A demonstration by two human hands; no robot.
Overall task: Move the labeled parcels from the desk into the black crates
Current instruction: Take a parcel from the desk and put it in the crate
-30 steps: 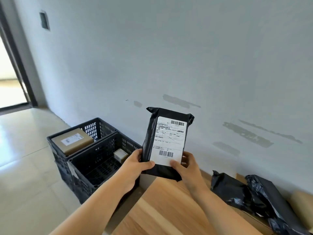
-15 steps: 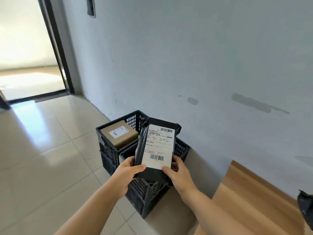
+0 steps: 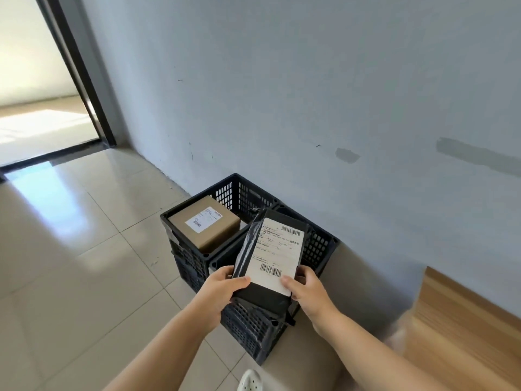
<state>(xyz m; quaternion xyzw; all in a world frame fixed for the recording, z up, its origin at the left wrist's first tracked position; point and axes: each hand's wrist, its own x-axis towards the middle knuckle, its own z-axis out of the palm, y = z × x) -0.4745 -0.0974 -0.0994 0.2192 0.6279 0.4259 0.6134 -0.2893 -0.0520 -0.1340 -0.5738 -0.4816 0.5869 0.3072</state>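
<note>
Two hands clamp the black parcel point(image 3: 270, 258): the left hand point(image 3: 222, 292) grips its lower left corner, thumb across the label edge, and the right hand point(image 3: 306, 289) grips its lower right corner. The parcel hangs in the air, tilted, label up, over the near crate point(image 3: 253, 328). The far crate point(image 3: 239, 190) holds a brown box point(image 3: 204, 224) tight against its left rim. Both crates stand on the floor against the wall; the desk point(image 3: 462, 325) corner shows at the right edge of view.

Risks, as judged:
- The grip sits at the low end only, and the wrap looks slick. The top end could flop and catch the crate rim.
- The parcel hides the near crate's interior, so a blind drop could land on whatever lies inside.
- A release too early could send it over the rim onto the tiles.

Change from half a second back: the parcel has tipped from near upright to leaning away and sits lower. Crates appear closer and more centred; less desk shows.
</note>
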